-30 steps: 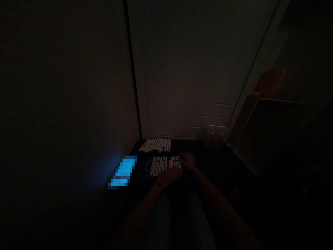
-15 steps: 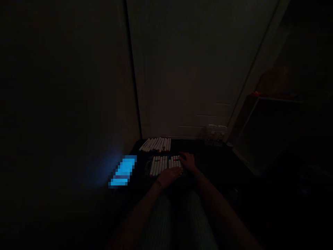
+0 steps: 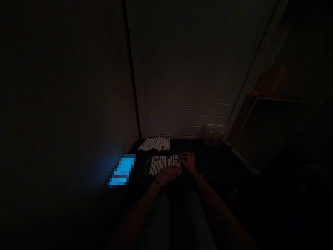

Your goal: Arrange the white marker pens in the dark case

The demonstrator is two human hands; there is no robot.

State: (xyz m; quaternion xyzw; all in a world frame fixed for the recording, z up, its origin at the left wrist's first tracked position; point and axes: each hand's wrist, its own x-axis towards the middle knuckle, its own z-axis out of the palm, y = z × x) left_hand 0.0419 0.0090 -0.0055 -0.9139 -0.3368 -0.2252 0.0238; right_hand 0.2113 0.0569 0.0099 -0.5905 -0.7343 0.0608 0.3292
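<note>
A row of white markers [image 3: 157, 165] lies side by side in a dark case [image 3: 147, 166] on the black table. Some have coloured bands or ends. My left hand [image 3: 168, 174] rests palm down across the near ends of the right-hand markers, fingers stretched out to the right. At the row's right end, my right hand [image 3: 189, 163] is curled with its thumb and fingers at the far end of the last marker [image 3: 178, 157]. Dim light and the hand itself hide part of that hold. Behind the case lies a loose pile of white markers [image 3: 156, 144].
A glowing blue, pixelated screen [image 3: 122, 172] is at the table's left edge. Two clear packages [image 3: 215, 134] stand at the back right against the wall [image 3: 182, 86]. Farther right is a shelf unit [image 3: 249, 132] with an orange item [image 3: 273, 80] on top. The room is very dark.
The view has shifted very slightly. My right hand's fingers have moved a little at the row's end, while my left hand stays over the markers.
</note>
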